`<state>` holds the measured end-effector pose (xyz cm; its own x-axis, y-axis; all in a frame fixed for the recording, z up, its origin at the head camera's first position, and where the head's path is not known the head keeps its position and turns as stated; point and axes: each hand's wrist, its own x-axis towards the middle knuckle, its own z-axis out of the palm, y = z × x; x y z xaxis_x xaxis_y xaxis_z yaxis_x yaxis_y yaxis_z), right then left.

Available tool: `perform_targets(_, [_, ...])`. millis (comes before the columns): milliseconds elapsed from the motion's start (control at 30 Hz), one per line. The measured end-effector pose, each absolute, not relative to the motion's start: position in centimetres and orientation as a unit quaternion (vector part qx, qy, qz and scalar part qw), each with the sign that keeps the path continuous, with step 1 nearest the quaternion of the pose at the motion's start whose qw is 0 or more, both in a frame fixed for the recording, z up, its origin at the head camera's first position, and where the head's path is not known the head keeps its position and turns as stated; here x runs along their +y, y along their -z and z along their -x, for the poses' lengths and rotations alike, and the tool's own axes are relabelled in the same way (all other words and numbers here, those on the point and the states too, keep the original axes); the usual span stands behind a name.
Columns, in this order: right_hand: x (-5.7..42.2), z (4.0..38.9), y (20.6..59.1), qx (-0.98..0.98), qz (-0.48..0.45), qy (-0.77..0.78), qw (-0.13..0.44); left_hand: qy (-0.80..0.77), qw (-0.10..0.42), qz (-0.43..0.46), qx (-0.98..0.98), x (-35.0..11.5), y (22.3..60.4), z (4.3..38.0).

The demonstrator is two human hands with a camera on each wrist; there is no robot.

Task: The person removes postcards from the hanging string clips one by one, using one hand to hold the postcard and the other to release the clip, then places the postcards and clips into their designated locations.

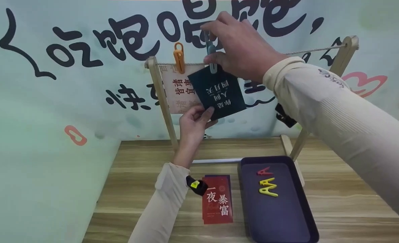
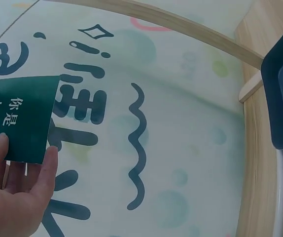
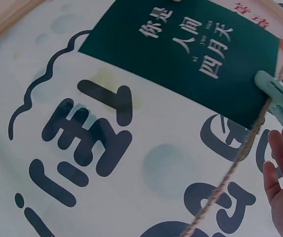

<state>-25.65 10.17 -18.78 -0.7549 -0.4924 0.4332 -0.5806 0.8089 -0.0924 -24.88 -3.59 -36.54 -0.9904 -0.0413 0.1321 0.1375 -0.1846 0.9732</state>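
A dark green card [image 1: 223, 96] with white characters hangs tilted at the rope. My left hand [image 1: 193, 125] pinches its lower edge, thumb in front and fingers behind, as the left wrist view also shows. At its top edge sits a teal clothespin [image 1: 213, 60], which my right hand [image 1: 243, 45] holds between thumb and fingers. Seen from the right wrist, the clothespin [image 3: 274, 94] overlaps both the card's corner and the rope [image 3: 225, 170]. Just left of it, an orange clothespin [image 1: 179, 59] fastens a pale pink card [image 1: 177, 89] to the rope; the green card partly covers that one.
The rope spans a wooden frame with a left post [image 1: 162, 101] and a right post [image 1: 342, 55]. Below, a dark tray [image 1: 277, 216] bears one red clothespin [image 1: 264, 171] and yellow clothespins [image 1: 268, 191]. Red cards [image 1: 218, 202] lie beside it on the wooden table [image 1: 135, 199].
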Motion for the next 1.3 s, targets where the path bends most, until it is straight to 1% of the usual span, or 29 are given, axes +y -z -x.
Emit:
perform_targets(300, [9.9,25.8,18.0,-0.935,-0.289,-0.085,0.185,0.747,0.064,0.030,-0.661,-4.0,36.4,24.7])
perform_targets(533, [9.4,25.9,17.7,-0.950,-0.273,-0.034,0.147,0.738,0.071,0.029,-0.671,-4.3,36.3,24.8])
perform_targets(667, [9.3,25.8,17.5,-0.953,-0.271,-0.038,0.128,0.735,0.080,0.036,-0.673,-4.4,36.4,24.8])
perform_targets(867, [9.4,25.7,17.2,-0.957,-0.264,-0.057,0.104,0.731,0.076,0.029,-0.678,-4.5,36.7,24.8])
perform_targets(1000, [9.4,25.6,17.3,-0.951,-0.278,-0.072,0.113,0.728,0.077,0.020,-0.681,-4.6,36.8,24.7])
perform_targets(1167, [9.7,25.4,17.3,-0.938,-0.308,-0.083,0.137,0.727,0.062,0.008,-0.684,-4.6,36.8,24.5])
perform_targets(1300, [9.8,25.4,17.2,-0.934,-0.310,-0.103,0.147,0.727,0.055,0.008,-0.684,-4.7,36.7,24.4])
